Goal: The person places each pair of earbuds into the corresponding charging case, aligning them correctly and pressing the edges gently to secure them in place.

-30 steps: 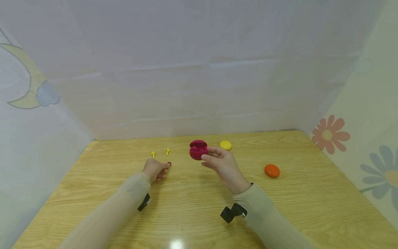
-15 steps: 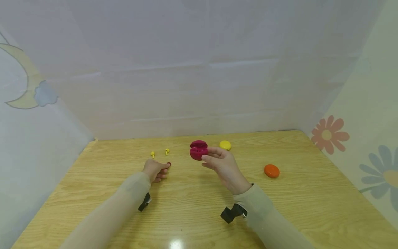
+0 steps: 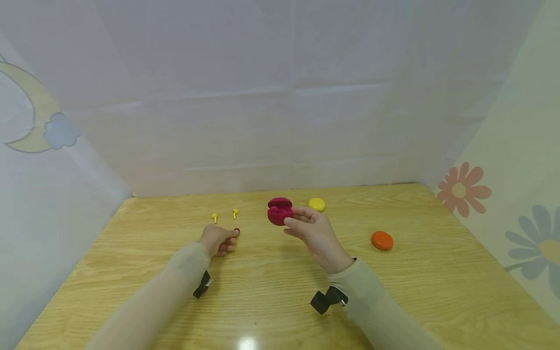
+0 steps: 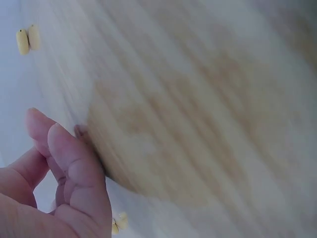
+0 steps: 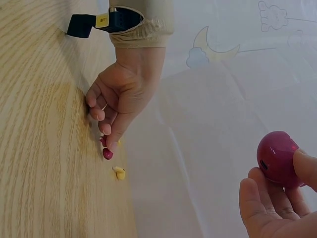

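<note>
My left hand [image 3: 217, 239] is low over the table at left centre, thumb and index finger pinching a small dark red earbud [image 3: 237, 230]. In the right wrist view, dark red shows on both sides of those fingertips, and the lower piece [image 5: 107, 154] is round and glossy. My right hand [image 3: 316, 235] grips a crimson earbud case [image 3: 280, 217] by its side, raised above the table with its lid up. From the right wrist, the case's rounded back faces the camera, and its inside is hidden. Two yellow stemmed earbuds [image 3: 215, 218] lie just beyond my left hand.
A closed yellow case [image 3: 317, 204] sits behind my right hand. Farther right is an orange case [image 3: 382, 240]. The wooden table [image 3: 280, 301] meets a pale hanging sheet at the back, with patterned sheets on both sides.
</note>
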{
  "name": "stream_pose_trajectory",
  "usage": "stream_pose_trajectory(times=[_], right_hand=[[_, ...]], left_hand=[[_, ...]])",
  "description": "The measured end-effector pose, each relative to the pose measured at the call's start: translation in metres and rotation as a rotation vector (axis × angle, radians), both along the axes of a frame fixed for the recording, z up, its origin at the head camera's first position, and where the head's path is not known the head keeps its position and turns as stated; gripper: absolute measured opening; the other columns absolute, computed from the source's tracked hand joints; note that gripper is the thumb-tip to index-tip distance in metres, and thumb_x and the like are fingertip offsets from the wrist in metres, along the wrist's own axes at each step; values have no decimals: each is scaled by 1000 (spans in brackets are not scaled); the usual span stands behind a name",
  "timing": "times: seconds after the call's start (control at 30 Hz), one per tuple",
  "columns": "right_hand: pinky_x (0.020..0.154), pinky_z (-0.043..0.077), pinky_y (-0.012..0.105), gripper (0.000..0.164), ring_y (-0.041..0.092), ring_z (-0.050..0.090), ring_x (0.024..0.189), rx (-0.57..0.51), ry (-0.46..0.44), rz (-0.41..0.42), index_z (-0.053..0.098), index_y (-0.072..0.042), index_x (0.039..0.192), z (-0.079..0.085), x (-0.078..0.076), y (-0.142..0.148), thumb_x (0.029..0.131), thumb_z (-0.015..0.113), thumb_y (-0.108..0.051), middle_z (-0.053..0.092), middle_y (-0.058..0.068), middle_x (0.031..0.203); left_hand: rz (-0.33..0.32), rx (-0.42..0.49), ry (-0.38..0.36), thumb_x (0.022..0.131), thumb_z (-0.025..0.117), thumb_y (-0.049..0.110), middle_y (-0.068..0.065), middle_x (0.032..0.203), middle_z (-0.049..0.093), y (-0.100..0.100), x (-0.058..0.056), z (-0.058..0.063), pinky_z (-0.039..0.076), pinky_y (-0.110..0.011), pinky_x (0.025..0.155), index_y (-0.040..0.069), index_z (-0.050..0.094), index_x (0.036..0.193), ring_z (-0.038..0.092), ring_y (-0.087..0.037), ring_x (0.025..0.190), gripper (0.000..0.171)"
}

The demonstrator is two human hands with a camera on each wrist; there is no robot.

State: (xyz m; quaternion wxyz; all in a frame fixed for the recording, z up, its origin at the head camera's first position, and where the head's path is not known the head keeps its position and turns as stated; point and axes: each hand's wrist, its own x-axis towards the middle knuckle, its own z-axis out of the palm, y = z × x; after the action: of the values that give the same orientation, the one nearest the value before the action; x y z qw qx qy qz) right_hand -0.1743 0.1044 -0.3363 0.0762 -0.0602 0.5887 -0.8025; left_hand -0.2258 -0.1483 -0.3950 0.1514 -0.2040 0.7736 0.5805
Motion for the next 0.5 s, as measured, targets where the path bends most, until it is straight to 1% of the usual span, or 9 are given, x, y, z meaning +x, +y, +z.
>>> stream_pose_trajectory(times=[0.2,0.4,0.5], right_hand=[[81,54,29,18,13,64,88,-6,6,4,57,3,109,0,0,0,91,59,8,66,1,97],[81,55,29,18,13,64,89,-7,9,4,57,3,109,0,0,1,91,59,8,66,1,97],[81,54,29,19,13,64,89,-4,12,4,57,4,110,-1,0,1,91,59,7,66,2,98]], left_hand=[[2,39,-3,93,69,19,6,58,60,0,5,5,46,-22,49,-1,66,103,56,-5,47,23],[-16,90,26,95,65,18,5,63,61,-3,10,10,45,-20,49,-5,64,110,56,-6,50,27],[-13,104,29,95,65,18,4,67,62,-4,12,11,45,-20,50,-5,63,112,56,-7,52,29]])
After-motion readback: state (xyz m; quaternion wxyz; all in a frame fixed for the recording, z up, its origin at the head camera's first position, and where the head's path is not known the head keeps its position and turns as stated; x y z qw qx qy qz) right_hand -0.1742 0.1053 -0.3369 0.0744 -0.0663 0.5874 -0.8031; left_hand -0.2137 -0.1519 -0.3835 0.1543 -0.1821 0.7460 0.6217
